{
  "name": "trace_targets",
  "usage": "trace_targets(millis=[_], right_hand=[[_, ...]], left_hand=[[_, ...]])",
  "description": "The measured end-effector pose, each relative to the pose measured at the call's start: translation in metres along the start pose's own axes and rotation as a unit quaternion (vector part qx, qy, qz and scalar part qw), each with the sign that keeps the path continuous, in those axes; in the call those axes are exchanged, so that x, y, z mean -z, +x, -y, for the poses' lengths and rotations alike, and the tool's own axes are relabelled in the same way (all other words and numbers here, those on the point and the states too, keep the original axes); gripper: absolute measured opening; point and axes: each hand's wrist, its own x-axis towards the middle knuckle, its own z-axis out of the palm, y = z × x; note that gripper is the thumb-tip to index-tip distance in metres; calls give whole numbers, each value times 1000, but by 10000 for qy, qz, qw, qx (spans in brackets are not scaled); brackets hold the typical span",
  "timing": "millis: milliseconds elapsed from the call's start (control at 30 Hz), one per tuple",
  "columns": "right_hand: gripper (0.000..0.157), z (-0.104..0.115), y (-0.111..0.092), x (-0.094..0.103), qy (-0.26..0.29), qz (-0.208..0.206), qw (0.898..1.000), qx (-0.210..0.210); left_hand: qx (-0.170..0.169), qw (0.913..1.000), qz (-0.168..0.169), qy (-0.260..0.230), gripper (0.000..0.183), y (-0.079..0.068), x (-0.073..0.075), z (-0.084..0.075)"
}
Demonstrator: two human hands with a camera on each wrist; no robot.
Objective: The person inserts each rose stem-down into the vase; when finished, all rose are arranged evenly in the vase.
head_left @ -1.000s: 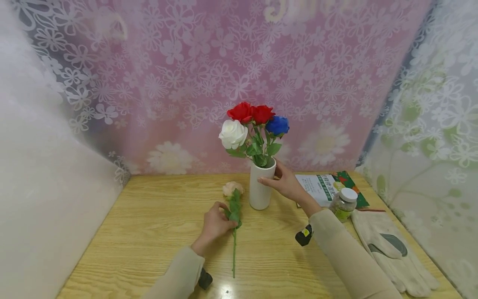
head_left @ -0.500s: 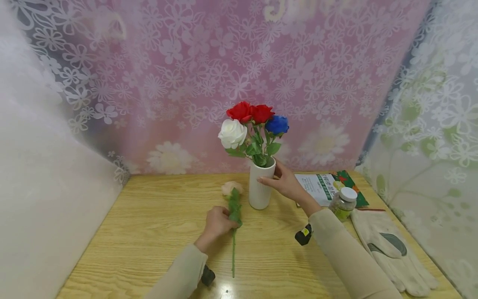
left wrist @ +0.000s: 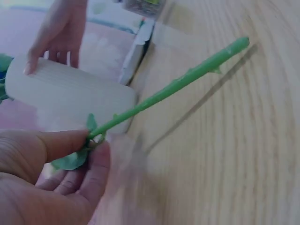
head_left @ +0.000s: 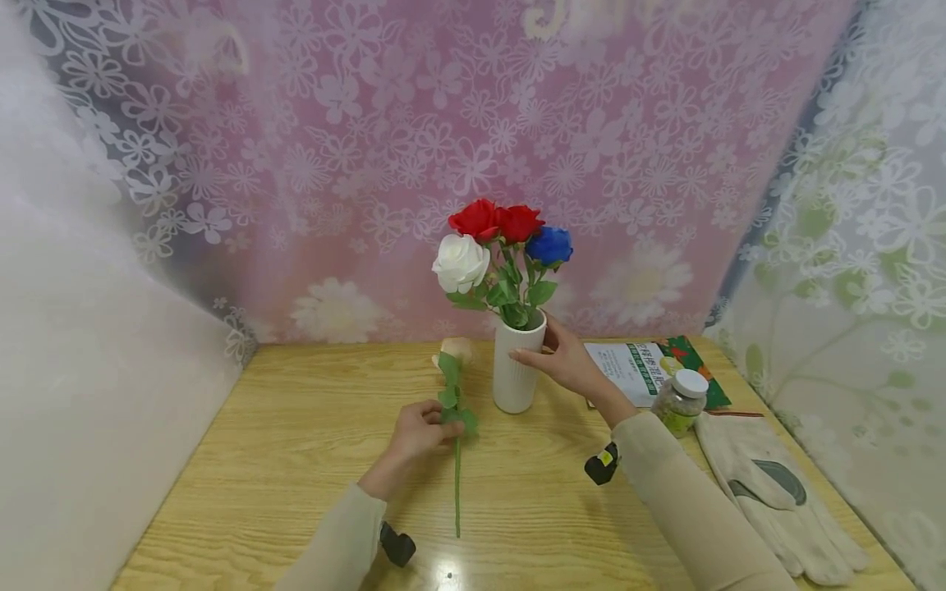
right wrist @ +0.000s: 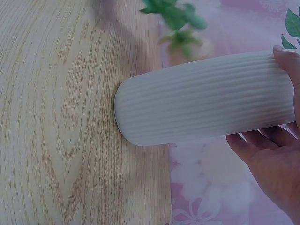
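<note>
A ribbed white vase stands upright on the wooden table, holding two red roses, a white rose and a blue rose. My right hand grips the vase near its rim from the right; the right wrist view shows thumb and fingers on opposite sides of the ribbed wall. Left of the vase, my left hand pinches a cream rose by its leafy stem. In the left wrist view the bare green stem slants above the tabletop, its shadow beneath it.
To the right lie a printed packet, a clear jar with a white lid and a pair of pale work gloves. A pink flowered curtain hangs behind the table.
The cream rose has risen off the table in my left hand, its bloom shifting slightly farther back and its stem end leftward. My right hand stays on the vase.
</note>
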Motion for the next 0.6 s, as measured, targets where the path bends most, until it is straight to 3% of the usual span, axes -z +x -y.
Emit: trace_targets(millis=[167,600], right_hand=[[88,1,0,1,-24,-7,10000,-45],[88,0,0,0,-13,4,10000,-30]], left_hand=[[-222,9965,-256,-764,34,-1,6,-12],[-1101,9773,-777,-1635,40,7,21,-59]])
